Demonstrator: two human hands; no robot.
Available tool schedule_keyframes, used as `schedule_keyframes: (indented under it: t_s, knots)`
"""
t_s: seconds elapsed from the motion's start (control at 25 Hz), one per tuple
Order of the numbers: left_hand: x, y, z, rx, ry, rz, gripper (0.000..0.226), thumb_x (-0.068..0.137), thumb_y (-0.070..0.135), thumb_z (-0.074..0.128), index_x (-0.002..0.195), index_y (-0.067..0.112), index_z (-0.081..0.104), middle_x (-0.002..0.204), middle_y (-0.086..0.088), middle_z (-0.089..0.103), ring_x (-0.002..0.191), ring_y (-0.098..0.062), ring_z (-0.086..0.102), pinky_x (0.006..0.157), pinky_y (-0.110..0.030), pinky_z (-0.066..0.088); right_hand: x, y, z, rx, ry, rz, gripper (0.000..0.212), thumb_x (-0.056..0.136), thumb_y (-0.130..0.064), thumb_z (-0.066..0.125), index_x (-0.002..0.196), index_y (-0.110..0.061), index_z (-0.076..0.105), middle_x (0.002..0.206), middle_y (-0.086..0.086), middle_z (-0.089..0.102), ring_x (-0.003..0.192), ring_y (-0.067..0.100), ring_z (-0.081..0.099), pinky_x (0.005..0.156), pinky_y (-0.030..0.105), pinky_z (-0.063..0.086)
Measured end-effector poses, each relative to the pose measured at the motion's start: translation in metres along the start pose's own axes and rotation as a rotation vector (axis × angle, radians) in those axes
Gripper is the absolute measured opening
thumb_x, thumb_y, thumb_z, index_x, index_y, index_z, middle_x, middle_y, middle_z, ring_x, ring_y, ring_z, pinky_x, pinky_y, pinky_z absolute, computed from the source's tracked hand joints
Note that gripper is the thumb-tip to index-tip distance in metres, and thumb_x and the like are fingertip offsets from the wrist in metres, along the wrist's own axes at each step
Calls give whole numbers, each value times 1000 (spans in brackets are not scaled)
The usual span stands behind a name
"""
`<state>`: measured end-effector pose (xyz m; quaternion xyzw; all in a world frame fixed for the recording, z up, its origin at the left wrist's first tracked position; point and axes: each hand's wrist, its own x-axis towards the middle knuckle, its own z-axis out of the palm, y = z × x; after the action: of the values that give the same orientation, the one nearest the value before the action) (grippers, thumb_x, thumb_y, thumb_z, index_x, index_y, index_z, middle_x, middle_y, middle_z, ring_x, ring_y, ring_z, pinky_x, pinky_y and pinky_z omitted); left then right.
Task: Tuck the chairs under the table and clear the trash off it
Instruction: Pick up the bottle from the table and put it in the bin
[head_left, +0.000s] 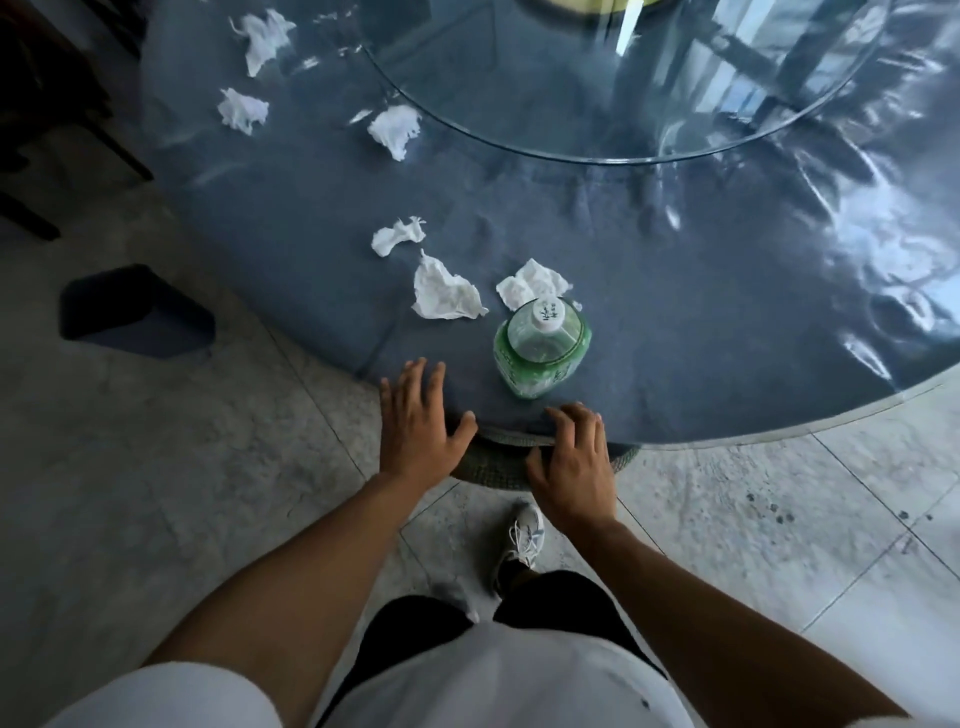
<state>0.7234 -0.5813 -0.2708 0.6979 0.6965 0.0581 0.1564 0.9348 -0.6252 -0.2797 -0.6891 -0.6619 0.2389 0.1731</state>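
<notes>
Pushing chair (498, 460) under table (727, 322): left hand (415, 426) and right hand (574, 467) both spread, gripping nothing; a jolt to the edge could topple bottle (540, 348) just beside them

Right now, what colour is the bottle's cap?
White, on the green plastic bottle; cap clearest in the head view.
</notes>
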Motion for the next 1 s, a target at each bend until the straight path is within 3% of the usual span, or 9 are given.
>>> schedule_keyframes:
  t_s: [0.12,0.28,0.44,0.56,0.68,0.76,0.92,1.0]
  knots:
    - [4,-5,-15,-86,-29,-44,82,88,59,43,153,9,38,157,-20,38,149,-37,28,124,-61,15,11,-20,-9,137,25,171,63,87,-31,70,141,-9,47,139,11,42,131,28,44,108,48,48]
    - [23,5,-31,-309,-75,61,89,82,60,54,154,10,36,154,-16,42,141,-34,38,115,-56,35,41,-33,-28,311,48,366,89,85,-33,77,157,-16,27,155,8,33,143,24,37,116,39,38]
    - [59,23,-50,-528,-254,127,93,83,48,75,158,19,29,158,-9,37,144,-25,35,116,-41,34,62,-41,-36,339,115,371,99,81,-26,80,159,-22,20,157,5,39,142,22,43,115,44,41]
    - [76,20,-62,-539,-289,305,76,82,33,81,147,12,46,148,-11,48,140,-26,40,117,-41,34,60,-59,-35,329,185,383,91,79,-17,77,156,-22,28,151,3,49,134,21,52,110,45,47]
    - [85,8,-77,-521,-292,396,69,83,36,78,142,12,51,142,-9,53,136,-25,44,110,-31,32,61,-83,-29,310,246,396,86,79,-15,77,153,-20,33,147,5,52,132,23,54,108,41,47]
    - [93,-11,-84,-553,-284,416,74,81,46,73,144,15,50,141,-8,54,135,-24,46,110,-35,39,68,-104,-19,309,274,391,85,81,-16,78,153,-19,34,146,6,52,130,23,55,106,41,48]
    - [114,-64,-109,-611,-300,368,76,83,39,76,149,21,44,145,-5,53,134,-24,49,107,-35,43,95,-152,1,313,256,304,86,81,-18,78,153,-22,32,145,5,50,127,19,55,106,41,49]
    - [124,-99,-123,-626,-259,301,77,78,47,71,147,23,45,139,-4,60,126,-26,57,101,-36,48,112,-183,15,325,223,228,84,81,-23,77,152,-26,32,144,3,51,125,17,56,105,41,50]
